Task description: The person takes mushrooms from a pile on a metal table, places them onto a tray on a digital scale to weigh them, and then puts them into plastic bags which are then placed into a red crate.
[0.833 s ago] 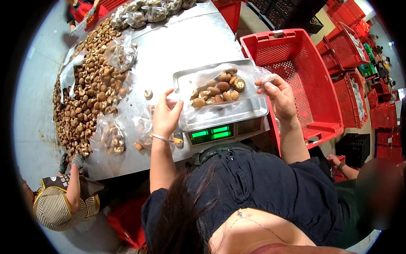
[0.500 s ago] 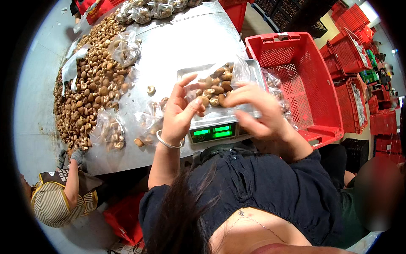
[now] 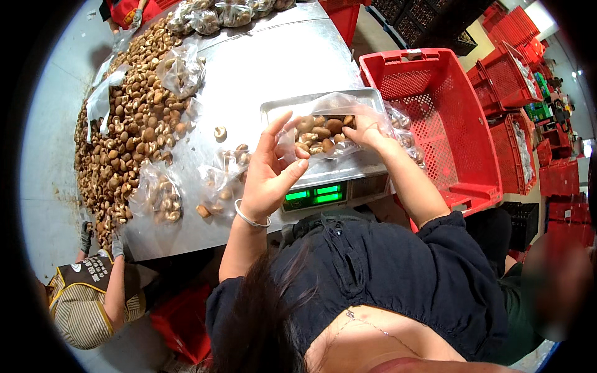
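A clear plastic bag of brown mushrooms (image 3: 323, 133) lies on the metal tray (image 3: 273, 109) of a weighing scale (image 3: 336, 189) with a green lit display. My left hand (image 3: 268, 171) pinches the bag's left edge between thumb and fingers; a thin bracelet circles the wrist. My right hand (image 3: 368, 132) grips the bag's right side, fingers curled into the plastic. Both hands hold the bag just above the tray.
A large heap of loose mushrooms (image 3: 124, 137) covers the left of the steel table (image 3: 273, 62), with several filled bags (image 3: 163, 198) near it. An empty red crate (image 3: 435, 118) stands to the right, more red crates beyond. Another person (image 3: 93, 298) in gloves works at lower left.
My hands moved from the tray's outer edges onto the bag of mushrooms and now hold its two sides. The view has shifted slightly.
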